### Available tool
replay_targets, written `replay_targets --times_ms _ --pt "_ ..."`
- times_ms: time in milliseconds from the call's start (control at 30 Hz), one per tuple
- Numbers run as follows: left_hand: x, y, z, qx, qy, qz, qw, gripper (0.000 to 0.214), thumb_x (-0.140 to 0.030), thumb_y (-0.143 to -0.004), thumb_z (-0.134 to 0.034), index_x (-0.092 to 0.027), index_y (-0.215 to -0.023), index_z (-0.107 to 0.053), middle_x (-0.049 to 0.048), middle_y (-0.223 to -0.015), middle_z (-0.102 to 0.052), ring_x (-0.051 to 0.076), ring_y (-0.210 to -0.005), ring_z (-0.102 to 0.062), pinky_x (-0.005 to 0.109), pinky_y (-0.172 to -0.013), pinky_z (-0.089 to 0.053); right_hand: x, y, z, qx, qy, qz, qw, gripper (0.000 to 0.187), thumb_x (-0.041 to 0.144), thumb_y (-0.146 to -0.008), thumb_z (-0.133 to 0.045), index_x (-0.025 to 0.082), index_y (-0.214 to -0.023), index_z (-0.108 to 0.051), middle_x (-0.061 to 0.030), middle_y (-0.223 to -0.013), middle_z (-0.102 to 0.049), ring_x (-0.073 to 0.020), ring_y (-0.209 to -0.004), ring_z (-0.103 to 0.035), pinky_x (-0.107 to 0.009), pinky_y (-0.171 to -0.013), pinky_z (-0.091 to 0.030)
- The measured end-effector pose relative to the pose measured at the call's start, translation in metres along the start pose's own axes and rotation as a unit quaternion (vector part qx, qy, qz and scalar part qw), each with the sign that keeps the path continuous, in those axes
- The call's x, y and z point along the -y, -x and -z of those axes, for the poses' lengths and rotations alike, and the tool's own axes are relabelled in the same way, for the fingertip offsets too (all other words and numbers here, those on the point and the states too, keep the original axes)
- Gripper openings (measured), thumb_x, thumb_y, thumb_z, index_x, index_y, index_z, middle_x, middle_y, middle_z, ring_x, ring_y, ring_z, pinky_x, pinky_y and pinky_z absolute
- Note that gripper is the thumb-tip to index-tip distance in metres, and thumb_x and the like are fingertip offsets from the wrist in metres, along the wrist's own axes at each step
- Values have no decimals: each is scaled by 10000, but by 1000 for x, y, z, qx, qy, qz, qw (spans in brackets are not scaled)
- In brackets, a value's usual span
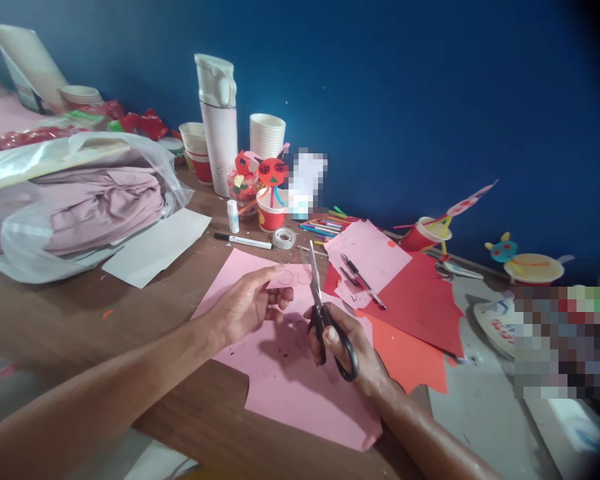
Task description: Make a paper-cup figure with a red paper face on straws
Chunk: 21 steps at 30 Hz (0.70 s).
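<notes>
My left hand pinches a small strip of pink paper with circles drawn on it in pen. In my right hand is a pair of scissors with black handles, its blades pointing up and away at the right end of the strip. Whether the blades touch the strip, I cannot tell. Both hands are above a large pink sheet with cut edges, lying on the brown table. Just right of the scissors lie pens on another pink sheet.
Red paper and orange paper overlap at the right. Beyond my hands stand a glue stick, a marker, a tape roll, a decorated paper cup and a tall bottle. A plastic bag fills the left.
</notes>
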<state>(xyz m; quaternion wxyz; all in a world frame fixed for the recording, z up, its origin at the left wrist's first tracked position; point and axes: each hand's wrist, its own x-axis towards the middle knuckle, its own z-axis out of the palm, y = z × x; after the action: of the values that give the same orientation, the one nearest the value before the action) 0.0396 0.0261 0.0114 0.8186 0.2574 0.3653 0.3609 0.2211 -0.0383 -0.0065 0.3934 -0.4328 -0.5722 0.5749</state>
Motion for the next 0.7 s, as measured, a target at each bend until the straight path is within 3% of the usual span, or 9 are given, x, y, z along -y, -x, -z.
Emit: replay_targets --times_ms 100,200,333,533,700 --pt "8 -1 -1 16 34 -16 999 234 -370 -791 -567 -136 -794 -561 46 -733 -581 107 -570 -511 225 -479 -428 -2 -1 -2 -25 -6 11 1000 388 556 -829 -475 171 -876 -458 20 -588 -496 -104 -514 -461 -239 -500 -379" --pt "20 0 -6 18 12 -82 996 302 -398 -729 -656 -144 -853 -552 34 -767 -571 119 -638 -530 220 -498 -429 -3 0 -6 -39 -24 5 999 400 558 -829 -472 164 -899 -466 30 -575 -477 -93 -485 -446 -218 -453 -360" --pt "28 0 -10 -2 -30 -124 992 293 -373 -698 -694 -155 -778 -516 22 -764 -562 129 -658 -534 231 -498 -425 -4 2 -12 -25 -38 -21 999 438 568 -791 -523 153 -925 -481 37 -586 -467 -70 -449 -404 -189 -396 -318" --pt "22 1 -10 -58 -68 -108 990 236 -320 -714 -672 -140 -768 -530 2 -673 -557 107 -567 -513 234 -492 -406 -5 4 -13 1 -35 -50 998 481 579 -740 -590 157 -948 -492 36 -622 -483 -59 -467 -405 -165 -380 -312" --pt "18 3 -13 -67 -86 -98 989 249 -308 -667 -706 -131 -762 -560 -6 -657 -556 104 -564 -519 226 -497 -383 -2 4 -13 6 -24 -56 998 473 578 -745 -585 161 -950 -492 32 -634 -487 -66 -493 -419 -164 -387 -319"
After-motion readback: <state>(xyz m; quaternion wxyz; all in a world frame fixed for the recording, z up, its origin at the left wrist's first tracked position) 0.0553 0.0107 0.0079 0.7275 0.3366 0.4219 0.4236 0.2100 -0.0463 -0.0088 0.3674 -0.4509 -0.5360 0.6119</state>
